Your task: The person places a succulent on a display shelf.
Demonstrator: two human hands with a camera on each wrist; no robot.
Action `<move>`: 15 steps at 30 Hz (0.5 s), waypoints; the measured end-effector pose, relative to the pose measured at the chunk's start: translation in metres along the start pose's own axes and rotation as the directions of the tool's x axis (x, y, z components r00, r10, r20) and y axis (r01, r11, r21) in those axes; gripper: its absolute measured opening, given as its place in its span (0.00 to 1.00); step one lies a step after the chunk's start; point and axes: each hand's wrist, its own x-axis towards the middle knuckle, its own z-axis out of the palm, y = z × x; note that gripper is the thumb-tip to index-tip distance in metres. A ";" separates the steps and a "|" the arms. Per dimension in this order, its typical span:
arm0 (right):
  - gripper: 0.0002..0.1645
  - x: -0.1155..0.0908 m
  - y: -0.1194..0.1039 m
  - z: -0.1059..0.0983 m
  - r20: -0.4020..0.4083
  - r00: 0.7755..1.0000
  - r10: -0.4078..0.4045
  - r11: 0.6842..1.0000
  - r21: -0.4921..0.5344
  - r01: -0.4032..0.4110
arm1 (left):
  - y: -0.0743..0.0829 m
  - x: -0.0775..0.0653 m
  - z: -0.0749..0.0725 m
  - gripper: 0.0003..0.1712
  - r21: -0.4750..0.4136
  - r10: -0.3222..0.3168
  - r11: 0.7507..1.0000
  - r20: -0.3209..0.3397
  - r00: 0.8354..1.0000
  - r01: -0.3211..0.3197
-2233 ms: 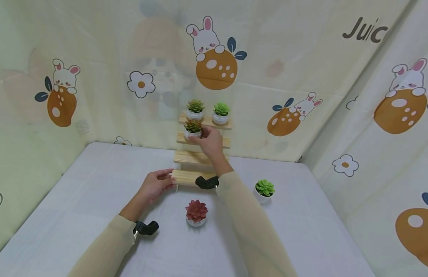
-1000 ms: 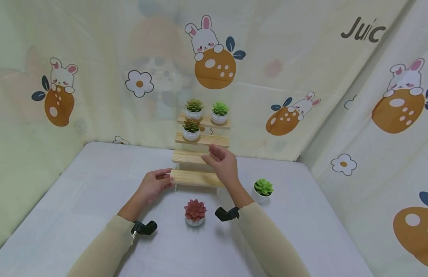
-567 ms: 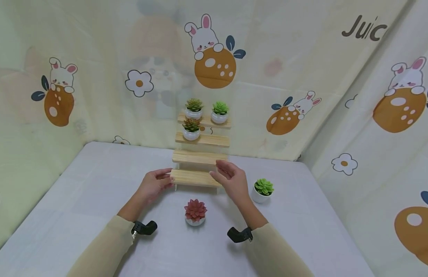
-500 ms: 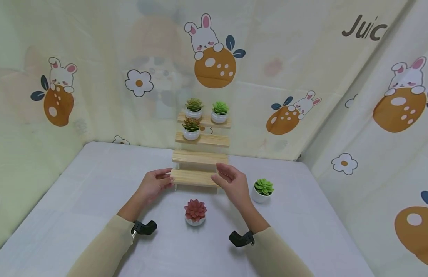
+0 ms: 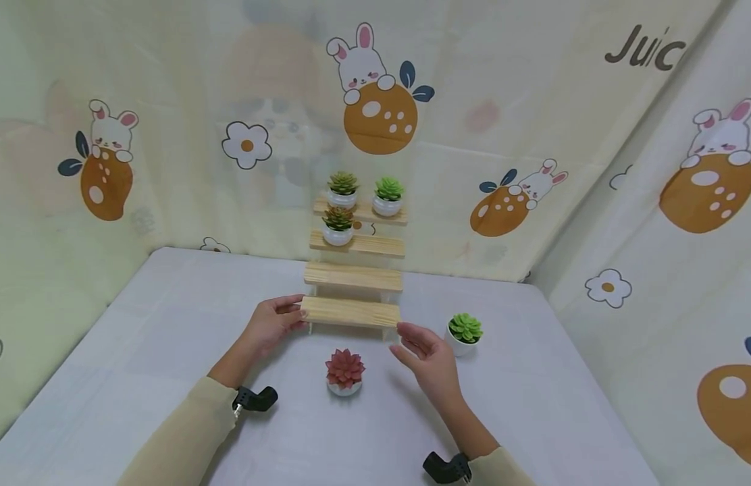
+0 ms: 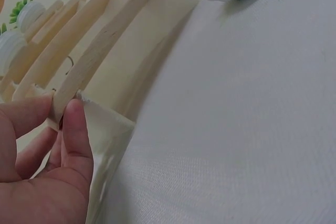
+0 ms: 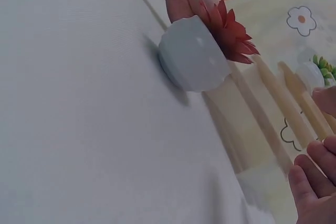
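My left hand (image 5: 272,327) pinches the left end of the lowest board of a wooden tiered shelf (image 5: 351,312); the left wrist view shows thumb and fingers on that board (image 6: 97,51). My right hand (image 5: 433,361) is off the shelf's lower right corner, fingers loosely bent with nothing between them. Between the hands, nearer the front, stands a red potted succulent (image 5: 345,371), large in the right wrist view as a white pot (image 7: 191,56) with red leaves. A green potted succulent (image 5: 464,334) stands just beyond the right hand.
On the top board are an olive-green succulent (image 5: 342,189) at left and a bright green succulent (image 5: 388,196) at right. A brownish succulent (image 5: 338,225) sits at the left of the second board. Behind the white table (image 5: 229,283) hangs a printed curtain (image 5: 278,81).
My right hand let go of the brownish succulent on the second board and came down and toward the front right, past the lower boards. The left hand stays at the shelf.
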 end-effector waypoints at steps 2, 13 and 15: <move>0.29 -0.007 0.002 -0.005 -0.012 1.000 0.012 1.000 -0.004 -0.012 | 0.000 0.000 0.000 0.28 -0.002 -0.005 1.000 -0.002 1.000 0.005; 0.28 -0.033 0.012 -0.026 -0.088 0.995 0.055 0.998 0.009 -0.055 | 0.001 -0.001 0.000 0.28 0.009 -0.012 1.000 -0.011 1.000 0.012; 0.28 -0.036 0.013 -0.031 -0.116 0.991 0.070 0.998 0.002 -0.070 | 0.000 0.000 0.000 0.28 0.010 -0.014 1.000 -0.011 1.000 0.014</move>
